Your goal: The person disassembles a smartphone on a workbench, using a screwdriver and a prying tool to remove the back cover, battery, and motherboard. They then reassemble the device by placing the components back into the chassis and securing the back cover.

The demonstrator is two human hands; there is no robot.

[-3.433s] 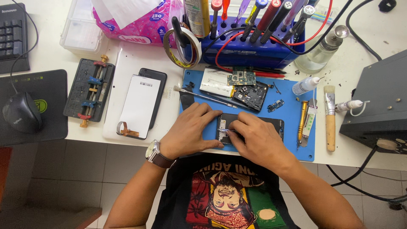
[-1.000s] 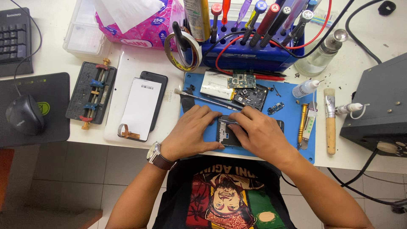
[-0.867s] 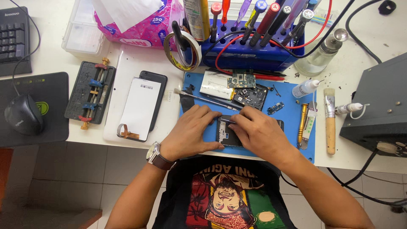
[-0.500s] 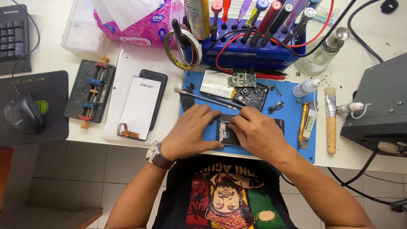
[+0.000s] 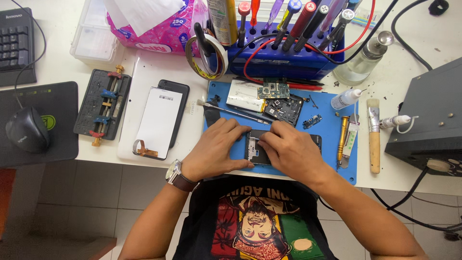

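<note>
A bright blue rubber work mat (image 5: 332,144) lies on a white tabletop (image 5: 409,178), under a dark grey opened phone frame (image 5: 257,149). A deep blue plastic tool rack (image 5: 288,65) carries red wires (image 5: 356,41). A pink-patterned tissue packet (image 5: 163,33), a black mouse (image 5: 26,129) and a brown-strapped wristwatch (image 5: 178,175) add contrast.

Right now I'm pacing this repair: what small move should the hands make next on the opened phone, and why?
Probably keep the left hand pinning the opened black phone frame on the blue rubber mat while the right hand eases its thin tool along the top edge, since the fingertips already meet there.
</note>
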